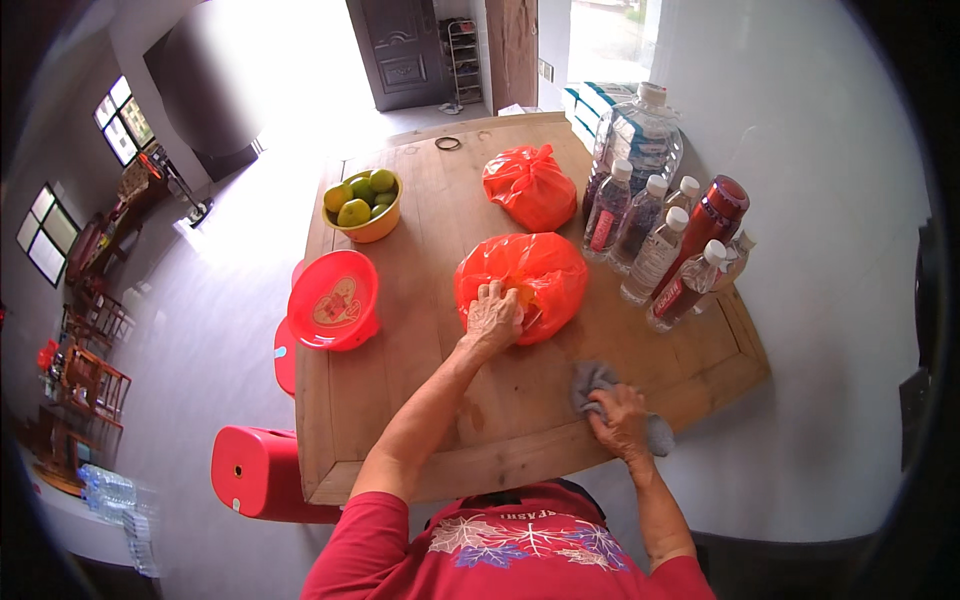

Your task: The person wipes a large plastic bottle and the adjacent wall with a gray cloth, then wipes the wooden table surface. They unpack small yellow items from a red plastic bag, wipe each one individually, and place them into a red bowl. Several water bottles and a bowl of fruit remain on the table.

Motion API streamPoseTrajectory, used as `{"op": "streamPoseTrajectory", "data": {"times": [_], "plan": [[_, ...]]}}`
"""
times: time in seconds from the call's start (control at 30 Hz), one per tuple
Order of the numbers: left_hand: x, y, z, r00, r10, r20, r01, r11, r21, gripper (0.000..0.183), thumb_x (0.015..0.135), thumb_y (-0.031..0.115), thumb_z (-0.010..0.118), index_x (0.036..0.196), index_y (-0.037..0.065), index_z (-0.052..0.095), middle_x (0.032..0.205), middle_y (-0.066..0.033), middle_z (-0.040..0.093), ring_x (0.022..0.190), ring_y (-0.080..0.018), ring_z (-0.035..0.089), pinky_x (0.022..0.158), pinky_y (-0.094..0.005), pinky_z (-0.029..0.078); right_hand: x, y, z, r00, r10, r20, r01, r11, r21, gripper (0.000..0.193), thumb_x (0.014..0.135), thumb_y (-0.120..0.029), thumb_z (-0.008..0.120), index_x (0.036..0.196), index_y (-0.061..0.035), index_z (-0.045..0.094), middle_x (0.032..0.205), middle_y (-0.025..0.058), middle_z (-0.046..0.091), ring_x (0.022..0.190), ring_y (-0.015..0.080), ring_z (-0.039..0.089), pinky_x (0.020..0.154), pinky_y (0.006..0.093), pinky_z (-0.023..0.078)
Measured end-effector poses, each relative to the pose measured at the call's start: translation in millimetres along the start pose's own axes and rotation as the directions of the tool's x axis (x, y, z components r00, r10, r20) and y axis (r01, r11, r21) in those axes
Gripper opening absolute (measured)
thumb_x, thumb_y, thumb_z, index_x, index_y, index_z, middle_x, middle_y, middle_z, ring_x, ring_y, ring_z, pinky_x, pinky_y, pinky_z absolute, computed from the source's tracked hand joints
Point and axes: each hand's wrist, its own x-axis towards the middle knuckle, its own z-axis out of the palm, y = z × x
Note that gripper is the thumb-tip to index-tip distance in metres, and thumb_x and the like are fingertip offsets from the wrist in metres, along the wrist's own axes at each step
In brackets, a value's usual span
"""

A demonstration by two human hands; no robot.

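Note:
My left hand [494,318] is closed on the gathered top of a red plastic bag [548,272] in the middle of the wooden table [410,400]. What fills the bag is hidden. Near the table's front edge, my right hand [622,420] grips a grey cloth [594,378] against the wood, and part of the cloth sticks out past the fingers on the right. A few damp-looking marks show on the wood between the two hands. Behind the first bag sits a second, knotted red bag [530,190].
Several clear bottles [652,258], a red flask [716,212] and a large water jug [640,135] crowd the right side. At left are a yellow bowl of green fruit [374,229] and a red basin [345,312]. Red stools [262,470] stand by the left edge.

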Motion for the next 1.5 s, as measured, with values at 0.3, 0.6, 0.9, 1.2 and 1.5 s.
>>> {"op": "streamPoseTrajectory", "data": {"times": [0.3, 0.6, 0.9, 1.2, 1.5], "plan": [[-31, 3, -11, 0.971, -0.085, -0.226, 0.026, 0.967, -0.253, 0.049, 0.063, 0.015, 0.077, 0.108, 0.007, 0.059, 0.102, -0.0139, 0.054, 0.102, -0.0314, 0.054, 0.086, -0.0409, 0.047, 16, 18, 12, 0.963, 0.197, -0.185, -0.188, 0.98, 0.063, 0.028, 0.072, -0.02, 0.07, 0.097, -0.0101, 0.062, 0.092, 0.0108, 0.062, 0.087, 0.0296, 0.056, 0.076, 0.0421, 0.041], [-87, 35, -44, 0.93, -0.363, 0.055, 0.147, 0.232, -0.962, 0.055, 0.076, 0.005, 0.076, 0.125, 0.005, 0.051, 0.115, -0.0064, 0.056, 0.102, -0.0144, 0.057, 0.087, -0.029, 0.051, 91, -81, 2, 0.93, 0.114, -0.348, 0.139, 0.769, 0.623, 0.022, 0.078, -0.012, 0.069, 0.096, -0.0057, 0.06, 0.096, 0.014, 0.058, 0.087, 0.0321, 0.057, 0.078, 0.0439, 0.047], [-145, 32, -64, 0.901, -0.399, -0.171, 0.093, 0.562, -0.822, 0.052, 0.077, -0.003, 0.071, 0.118, 0.005, 0.04, 0.106, -0.0062, 0.053, 0.096, -0.0125, 0.054, 0.082, -0.0277, 0.049, 123, -161, 20, 0.993, 0.115, 0.022, -0.082, 0.55, 0.831, 0.012, 0.086, -0.013, 0.061, 0.089, -0.004, 0.055, 0.089, 0.013, 0.06, 0.079, 0.0255, 0.058, 0.067, 0.0385, 0.047], [-146, 34, -90, 0.881, -0.36, -0.308, 0.007, 0.66, -0.751, 0.053, 0.074, -0.001, 0.075, 0.122, 0.001, 0.055, 0.107, -0.0073, 0.058, 0.097, -0.0142, 0.059, 0.085, -0.0273, 0.05, 95, -168, 29, 0.922, 0.382, -0.064, -0.048, 0.279, 0.959, 0.012, 0.095, -0.015, 0.056, 0.098, -0.0033, 0.056, 0.087, 0.0034, 0.062, 0.072, 0.0092, 0.058, 0.06, 0.025, 0.049], [-169, 40, -87, 0.956, -0.233, -0.176, 0.002, 0.608, -0.794, 0.08, 0.075, 0.006, 0.076, 0.137, 0.007, 0.026, 0.118, -0.0134, 0.057, 0.107, -0.0202, 0.058, 0.091, -0.0327, 0.047, 81, -190, 0, 0.964, -0.058, -0.258, 0.165, 0.895, 0.415, 0.025, 0.071, -0.008, 0.07, 0.096, -0.0083, 0.065, 0.099, 0.0114, 0.056, 0.089, 0.0318, 0.055, 0.077, 0.0409, 0.046]]}}
